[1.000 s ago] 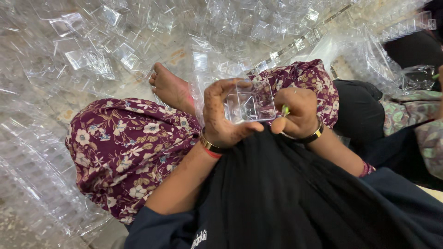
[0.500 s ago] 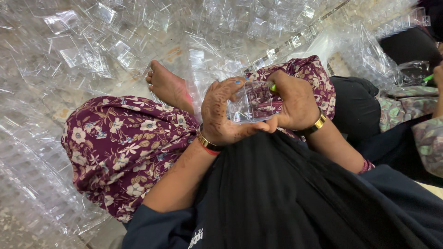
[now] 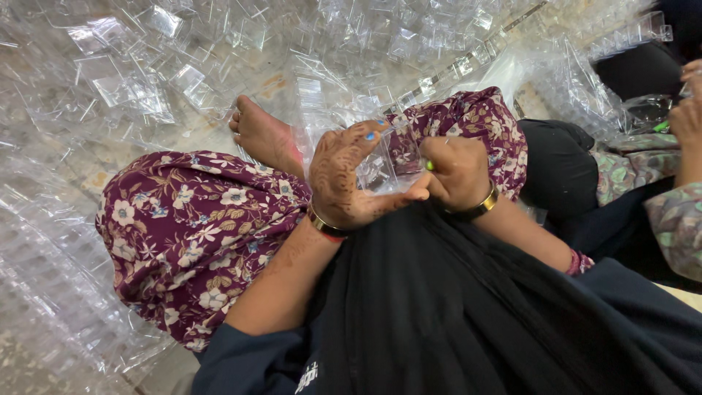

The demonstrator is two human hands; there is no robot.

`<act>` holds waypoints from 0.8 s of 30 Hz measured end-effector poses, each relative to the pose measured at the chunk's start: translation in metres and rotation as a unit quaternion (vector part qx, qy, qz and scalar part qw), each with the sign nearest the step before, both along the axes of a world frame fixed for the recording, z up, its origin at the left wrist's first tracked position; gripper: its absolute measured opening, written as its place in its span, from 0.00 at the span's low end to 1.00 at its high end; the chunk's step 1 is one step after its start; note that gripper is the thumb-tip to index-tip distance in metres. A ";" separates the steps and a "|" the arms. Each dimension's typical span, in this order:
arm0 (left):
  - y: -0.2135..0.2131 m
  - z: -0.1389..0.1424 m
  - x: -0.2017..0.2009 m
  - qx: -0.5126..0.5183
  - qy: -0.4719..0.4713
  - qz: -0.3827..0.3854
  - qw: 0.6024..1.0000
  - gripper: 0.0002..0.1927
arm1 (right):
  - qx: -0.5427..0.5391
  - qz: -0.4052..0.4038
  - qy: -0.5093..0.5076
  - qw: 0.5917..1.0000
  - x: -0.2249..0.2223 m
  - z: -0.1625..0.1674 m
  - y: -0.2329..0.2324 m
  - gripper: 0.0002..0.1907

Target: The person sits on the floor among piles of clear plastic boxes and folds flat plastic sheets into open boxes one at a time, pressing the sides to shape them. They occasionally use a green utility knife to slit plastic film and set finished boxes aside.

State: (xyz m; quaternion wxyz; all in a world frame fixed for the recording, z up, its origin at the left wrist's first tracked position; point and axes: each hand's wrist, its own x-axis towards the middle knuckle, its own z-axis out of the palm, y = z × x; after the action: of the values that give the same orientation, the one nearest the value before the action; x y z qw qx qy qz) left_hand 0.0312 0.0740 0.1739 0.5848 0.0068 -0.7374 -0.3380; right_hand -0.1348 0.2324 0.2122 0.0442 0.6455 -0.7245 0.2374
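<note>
Two hands meet over the lap: the left hand (image 3: 344, 175) cups a clear plastic box (image 3: 387, 164) from behind, the right hand (image 3: 457, 172) pinches its near edge, steadying it above the floral trousers (image 3: 190, 234). Heaped clear plastic boxes (image 3: 131, 80) cover the floor around a bare foot (image 3: 263, 135).

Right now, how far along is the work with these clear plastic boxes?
Done: I cannot tell which pieces are finished; nothing separates them from the rest. In hand: the left hand and right hand both hold one small clear plastic box over the lap. Left: a large heap of clear plastic pieces covers the floor around the bare foot, so much seems to remain.
</note>
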 end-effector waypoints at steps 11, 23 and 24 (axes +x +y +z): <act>0.009 -0.003 -0.016 0.581 0.058 -0.506 0.634 0.29 | -0.121 0.083 -0.085 0.985 0.009 0.015 -0.006 0.33; 0.007 -0.007 0.003 0.234 0.035 -0.162 0.958 0.31 | 0.013 -0.014 -0.112 0.993 0.013 0.016 -0.007 0.50; 0.007 -0.008 0.004 0.225 0.032 -0.150 0.962 0.32 | 0.017 -0.022 -0.107 0.994 0.014 0.015 -0.007 0.52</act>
State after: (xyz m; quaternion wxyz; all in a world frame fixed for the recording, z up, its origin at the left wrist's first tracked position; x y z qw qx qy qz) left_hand 0.0351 0.0805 0.1664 0.5338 0.0167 -0.6161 -0.5790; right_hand -0.1203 0.2255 0.2275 -0.0389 0.6013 -0.7428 0.2917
